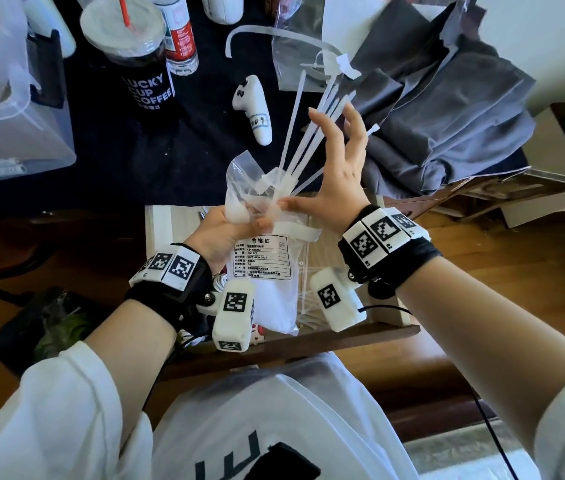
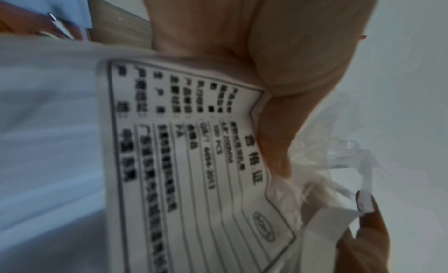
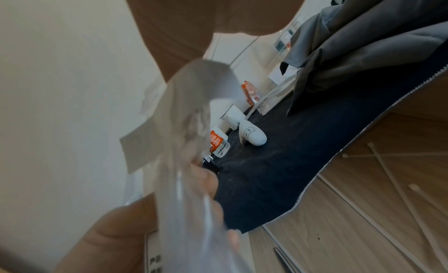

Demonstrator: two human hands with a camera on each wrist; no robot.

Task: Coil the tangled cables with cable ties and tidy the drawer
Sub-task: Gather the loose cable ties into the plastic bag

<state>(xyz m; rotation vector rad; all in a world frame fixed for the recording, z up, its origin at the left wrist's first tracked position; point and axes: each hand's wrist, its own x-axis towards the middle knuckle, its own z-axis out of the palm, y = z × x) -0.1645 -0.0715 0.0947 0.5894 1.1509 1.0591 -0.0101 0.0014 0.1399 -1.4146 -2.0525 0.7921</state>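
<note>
Open drawer, near centre: it lies beneath both your hands, so a dropped tie would land inside. Clear bag of cable ties: your left hand grips its neck, fingers curled, label hanging down. Several cable ties fan far-right from the mouth. Your right hand: fingers spread behind the fan, thumb tip at the mouth, probably to single one out. The tangled cables cannot be made out.

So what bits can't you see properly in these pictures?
- Head view: whether the right hand really grips the cable ties; its own back hides the palm.
- Left wrist view: small print on the label of the bag, blurred.
- Head view: what lies in the drawer, mostly covered by the bag and left hand.
</note>
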